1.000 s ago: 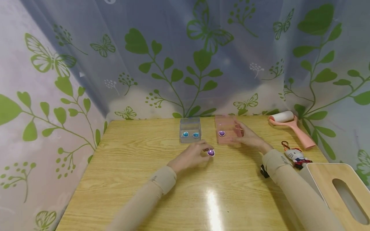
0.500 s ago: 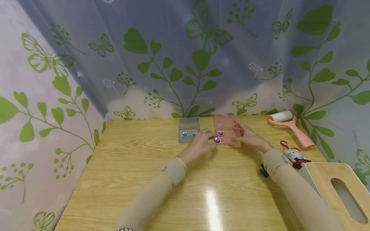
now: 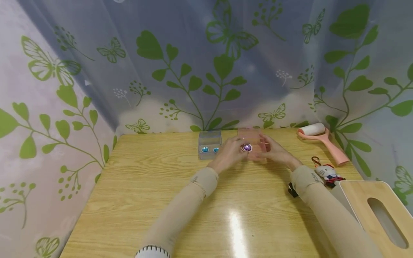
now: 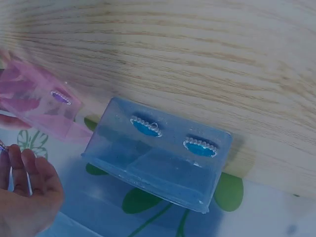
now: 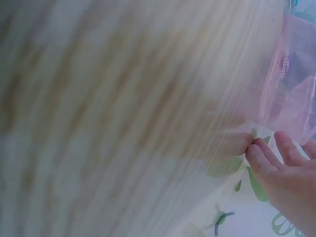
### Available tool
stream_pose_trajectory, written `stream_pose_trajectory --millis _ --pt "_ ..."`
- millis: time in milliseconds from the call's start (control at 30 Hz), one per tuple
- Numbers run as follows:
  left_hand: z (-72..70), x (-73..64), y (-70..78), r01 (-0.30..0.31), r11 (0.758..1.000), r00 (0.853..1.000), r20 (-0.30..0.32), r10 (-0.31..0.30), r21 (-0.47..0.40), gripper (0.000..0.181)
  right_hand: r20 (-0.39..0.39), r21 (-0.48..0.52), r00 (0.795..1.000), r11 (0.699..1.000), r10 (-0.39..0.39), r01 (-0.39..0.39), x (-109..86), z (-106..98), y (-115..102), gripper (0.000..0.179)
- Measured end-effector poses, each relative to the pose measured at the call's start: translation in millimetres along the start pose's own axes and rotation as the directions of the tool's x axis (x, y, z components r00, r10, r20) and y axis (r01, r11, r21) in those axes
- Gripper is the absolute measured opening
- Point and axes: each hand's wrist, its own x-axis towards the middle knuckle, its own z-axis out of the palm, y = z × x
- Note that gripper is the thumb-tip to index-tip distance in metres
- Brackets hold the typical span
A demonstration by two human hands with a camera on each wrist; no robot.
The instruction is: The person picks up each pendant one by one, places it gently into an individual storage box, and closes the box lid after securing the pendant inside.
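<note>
My left hand (image 3: 231, 154) is over the left front part of a see-through pink box (image 3: 251, 134), its fingertips pinching a purple heart-shaped gem (image 3: 247, 147) with a pale beaded rim. Another purple gem (image 4: 60, 97) shows inside the pink box in the left wrist view. My right hand (image 3: 276, 152) holds the right side of that box, thumb toward the front and fingers farther back. Left of it stands a see-through bluish box (image 4: 158, 163) with two blue gems (image 4: 200, 147) in it, one partly covered by my left hand in the head view.
At the back right lies a pink-handled lint roller (image 3: 326, 138). A cat-figure plush keychain (image 3: 329, 173) and a small black object (image 3: 292, 190) lie beside my right forearm. A wood-topped tissue box (image 3: 358, 200) fills the front right corner. A patterned curtain (image 3: 180, 107) borders the wooden table (image 3: 155, 172).
My left hand has moved right and away from me, carrying the purple gem from in front of the boxes to over the pink box. My right hand has stayed on the pink box.
</note>
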Motion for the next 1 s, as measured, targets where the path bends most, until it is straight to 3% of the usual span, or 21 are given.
stream_pose_trajectory --millis 433,1000 --pt "11.3 23.9 3.9 0.086 0.991 0.994 0.056 -0.092 0.100 0.040 -0.004 0.001 1.000 1.000 0.002 -0.002 0.5 0.0 -0.2 0.099" --pt "27.4 36.9 11.9 0.074 0.997 0.993 0.094 -0.073 -0.009 0.039 0.002 0.028 0.999 0.999 -0.034 0.034 -0.3 -0.6 2.4 0.097"
